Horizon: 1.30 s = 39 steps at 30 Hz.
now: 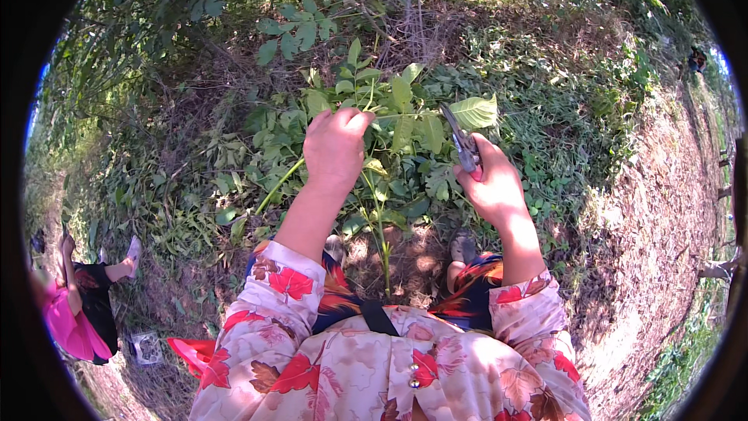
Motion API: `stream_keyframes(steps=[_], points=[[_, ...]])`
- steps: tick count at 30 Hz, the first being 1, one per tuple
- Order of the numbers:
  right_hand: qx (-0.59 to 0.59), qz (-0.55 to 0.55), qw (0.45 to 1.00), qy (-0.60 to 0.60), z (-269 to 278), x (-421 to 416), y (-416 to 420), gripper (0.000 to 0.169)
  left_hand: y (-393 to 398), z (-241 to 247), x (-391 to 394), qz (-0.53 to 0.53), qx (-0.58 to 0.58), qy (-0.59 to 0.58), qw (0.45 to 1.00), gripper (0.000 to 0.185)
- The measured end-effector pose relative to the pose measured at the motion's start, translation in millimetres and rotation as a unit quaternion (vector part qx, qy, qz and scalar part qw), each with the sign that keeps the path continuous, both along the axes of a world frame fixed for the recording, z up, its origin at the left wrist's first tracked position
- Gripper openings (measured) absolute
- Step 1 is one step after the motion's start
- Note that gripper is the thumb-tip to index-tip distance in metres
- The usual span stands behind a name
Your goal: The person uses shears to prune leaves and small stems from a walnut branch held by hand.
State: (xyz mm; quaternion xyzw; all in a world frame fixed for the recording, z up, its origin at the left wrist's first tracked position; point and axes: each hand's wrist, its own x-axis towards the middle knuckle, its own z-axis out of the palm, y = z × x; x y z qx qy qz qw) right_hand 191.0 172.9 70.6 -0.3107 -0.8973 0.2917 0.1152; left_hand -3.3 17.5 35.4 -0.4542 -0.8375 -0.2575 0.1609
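Observation:
My left hand (339, 143) is closed on a green leafy cutting (403, 93), whose leaves spread to the right of my fingers. A thick bare green stem (280, 186) slants down from beneath that hand. In my right hand (491, 184) is a pair of pruning shears (463, 143), with a bit of red at the handle. The blades point up and left, beside a large pale leaf (474, 112); whether they touch its stalk I cannot tell. Another green stem (384, 245) stands upright between my feet, below the hands.
Cut leaves and branches (193, 187) cover the ground ahead. Tree branches (304, 29) hang in front. At the left sits another person in a pink top (76, 327), near a printed white bag (147, 348). A red item (190, 354) lies by my left side. Dry litter (654, 187) covers the ground at right.

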Motion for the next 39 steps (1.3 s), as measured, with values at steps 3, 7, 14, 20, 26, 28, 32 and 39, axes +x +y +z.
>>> stream_keyframes(steps=[3,7,14,20,26,28,32,39], points=[[-0.026,0.000,1.000,-0.015,5,-1,-2,0.044,-1,-1,-3,0.001,0.008,0.006,1.000,0.025],[-0.060,0.019,0.996,-0.061,12,-2,-1,0.049,-1,-2,-5,0.014,0.023,0.004,1.000,0.019],[-0.022,0.015,0.999,-0.031,-3,2,3,0.054,0,3,-2,-0.010,0.014,-0.016,1.000,0.015],[-0.055,0.014,0.997,-0.059,10,-2,-1,0.049,1,4,4,-0.008,-0.011,-0.075,0.997,0.013],[-0.055,0.010,0.997,-0.052,7,-1,-1,0.046,2,1,3,-0.005,0.017,-0.059,0.998,0.021],[-0.076,0.000,0.996,-0.051,7,0,-1,0.046,3,2,5,-0.009,0.019,-0.061,0.998,0.021],[-0.108,-0.033,0.993,-0.031,3,1,-2,0.044,3,1,5,-0.016,0.019,-0.067,0.997,0.021],[-0.229,-0.131,0.958,0.109,-4,-1,8,0.043,2,-11,-3,-0.025,0.096,-0.269,0.958,0.022]])
